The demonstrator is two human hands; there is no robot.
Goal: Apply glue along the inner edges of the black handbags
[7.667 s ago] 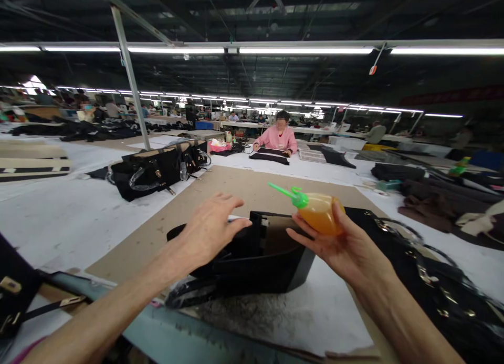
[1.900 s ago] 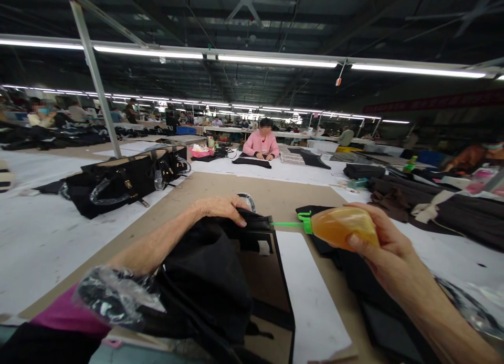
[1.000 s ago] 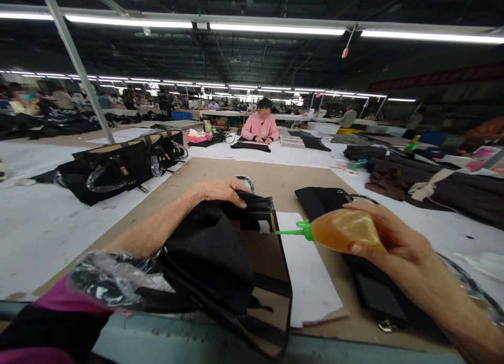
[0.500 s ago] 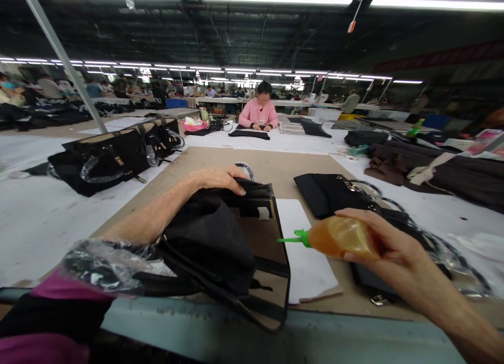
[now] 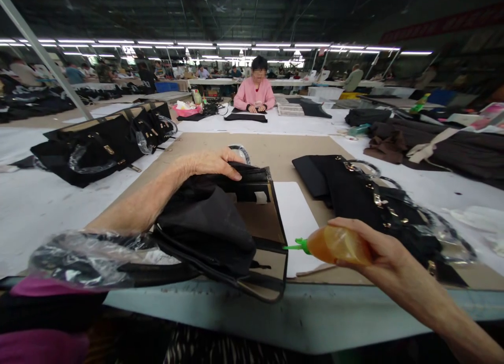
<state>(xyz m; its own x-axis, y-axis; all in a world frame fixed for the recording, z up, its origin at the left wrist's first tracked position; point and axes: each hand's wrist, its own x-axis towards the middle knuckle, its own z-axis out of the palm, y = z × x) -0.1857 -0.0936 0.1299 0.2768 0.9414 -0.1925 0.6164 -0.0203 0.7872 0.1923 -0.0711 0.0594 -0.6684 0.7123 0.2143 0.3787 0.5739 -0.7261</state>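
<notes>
A black handbag lies on its side at the table's front edge, its brown inside facing right. Clear plastic wraps its handle near my left forearm. My left hand grips the bag's upper edge, thumb on top and the other fingers hidden behind it. In my right hand is a squeeze bottle of amber liquid, probably glue, held almost level. Its thin green nozzle points left, with the tip at the bag's open edge. A white sheet lies under the nozzle.
More black handbags with wrapped handles lie to the right; others stand at the left. Dark folded cloth is piled at the far right. Across the table sits a co-worker in pink, hands on a black piece. A metal pole rises at the left.
The bottle's nozzle has moved down along the bag's edge and now meets it near the dark strip. My left hand keeps its grip. The whole view has tilted downward.
</notes>
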